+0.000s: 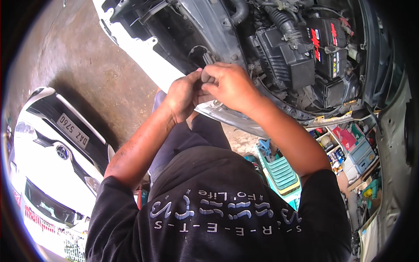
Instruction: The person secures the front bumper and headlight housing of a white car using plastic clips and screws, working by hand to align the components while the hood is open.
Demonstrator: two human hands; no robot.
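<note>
My left hand (pixel 183 95) and my right hand (pixel 230 85) meet above the front corner of a car's open engine bay. The fingers of both are bent and pinched together. Whatever lies between them is hidden by the fingers. A small grey ribbed piece (pixel 207 58) shows just beyond my right fingertips; I cannot tell whether they hold it. Beneath and beyond the hands runs the white front body panel (pixel 146 59), next to a dark recess (pixel 181 37) with a thin looped wire.
To the right of my hands sit a black air filter box (pixel 279 59) and a car battery (pixel 329 56). A white car (pixel 41 126) stands at left on the concrete floor (pixel 94 56). Stacked green baskets (pixel 279 168) and a cluttered shelf (pixel 349 148) are at lower right.
</note>
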